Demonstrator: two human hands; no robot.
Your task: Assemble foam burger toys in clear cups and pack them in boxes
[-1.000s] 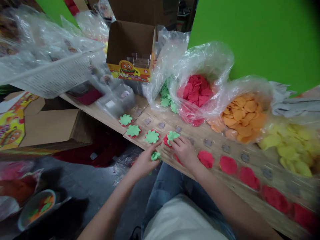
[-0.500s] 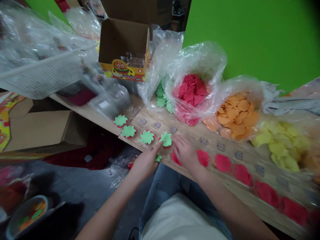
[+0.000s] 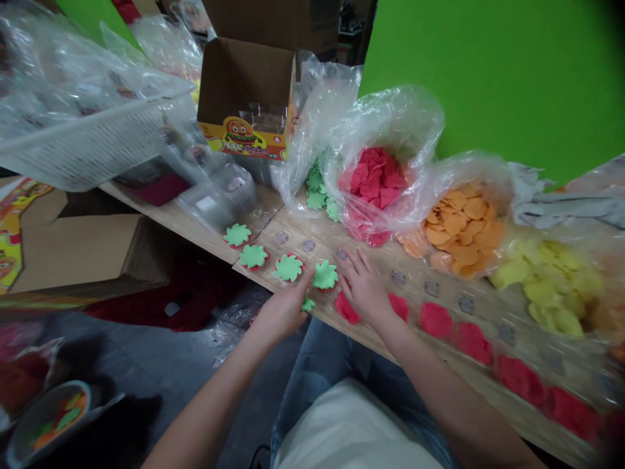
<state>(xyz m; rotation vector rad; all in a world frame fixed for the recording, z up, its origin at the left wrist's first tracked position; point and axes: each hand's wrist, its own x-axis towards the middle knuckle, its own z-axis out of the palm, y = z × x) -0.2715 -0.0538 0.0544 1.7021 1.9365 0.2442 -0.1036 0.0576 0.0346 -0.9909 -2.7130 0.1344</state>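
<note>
At a wooden table (image 3: 512, 417), the right hand (image 3: 364, 291) spreads its fingers open and empty above a red felt piece (image 3: 346, 307), while the left hand (image 3: 283, 311) lies with fingers extended beside a green felt piece (image 3: 325, 275), any hold unclear.

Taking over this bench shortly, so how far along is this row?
Done: four green scalloped pieces sit on red pieces at the left end of the wooden board. In hand: the left hand is beside a small green piece; the right hand is nearest a bare red piece. Left: the red pieces further right lack green; more green pieces lie in a clear bag.
</note>
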